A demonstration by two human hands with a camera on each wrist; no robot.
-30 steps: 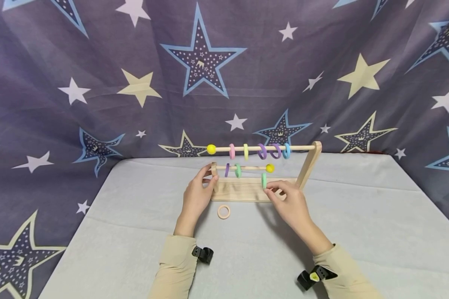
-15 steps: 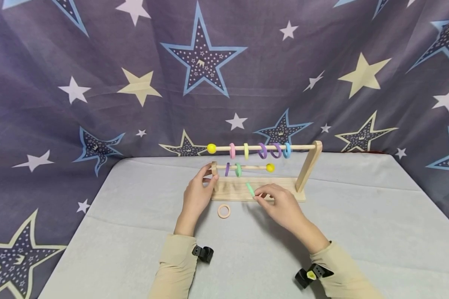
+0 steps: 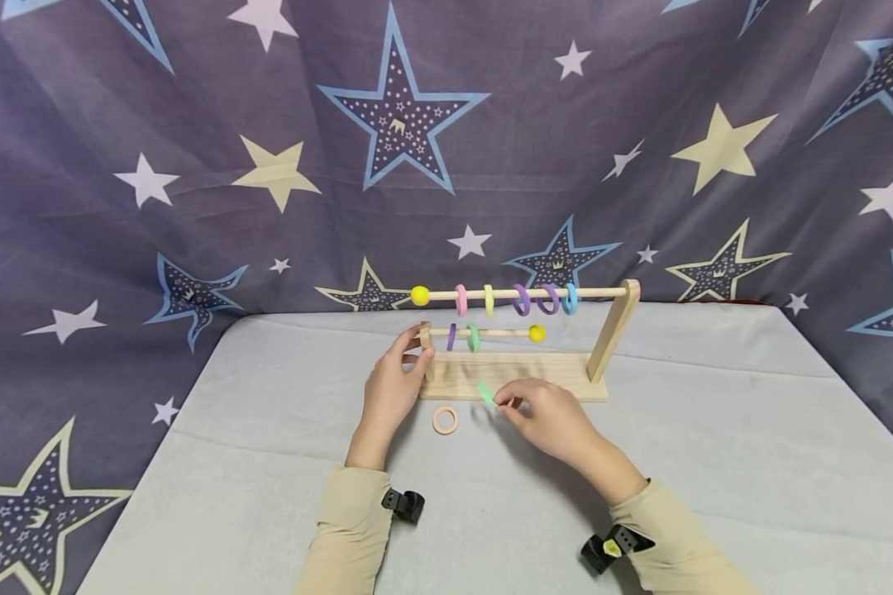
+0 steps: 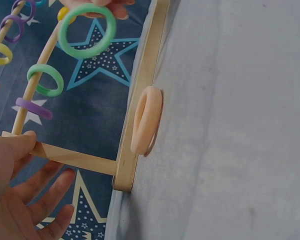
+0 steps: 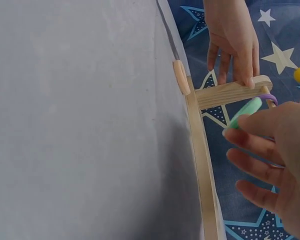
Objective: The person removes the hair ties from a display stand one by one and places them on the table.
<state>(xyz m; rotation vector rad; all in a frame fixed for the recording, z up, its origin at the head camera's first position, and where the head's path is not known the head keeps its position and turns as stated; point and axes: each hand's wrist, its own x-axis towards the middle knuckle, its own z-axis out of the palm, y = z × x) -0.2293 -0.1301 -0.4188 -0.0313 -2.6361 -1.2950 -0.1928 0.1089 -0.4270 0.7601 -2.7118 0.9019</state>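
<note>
My right hand [image 3: 549,416] pinches a green ring [image 4: 87,31] between thumb and fingertips, low in front of the wooden rack's base [image 3: 454,384]. My left hand [image 3: 393,384] grips the short left post [image 4: 75,157] of that rack, thumb on one side. On the short lower rod [image 3: 506,333], which ends in a yellow ball [image 3: 537,334], hang a purple ring [image 4: 34,108] and another green ring [image 4: 45,80]. A plain wooden ring [image 3: 445,421] lies on the cloth before the rack, near the left hand.
The long upper rod [image 3: 595,294] carries pink, yellow, purple and blue rings and has a yellow ball [image 3: 420,296] at its left end. A taller post [image 3: 613,330] supports it at the right. Behind the grey tabletop [image 3: 714,430] hangs a star-patterned curtain [image 3: 528,182].
My right hand has moved left and toward me with the green ring, down from beside the lower rod's ball. The ring has tilted. My left hand stays on the post.
</note>
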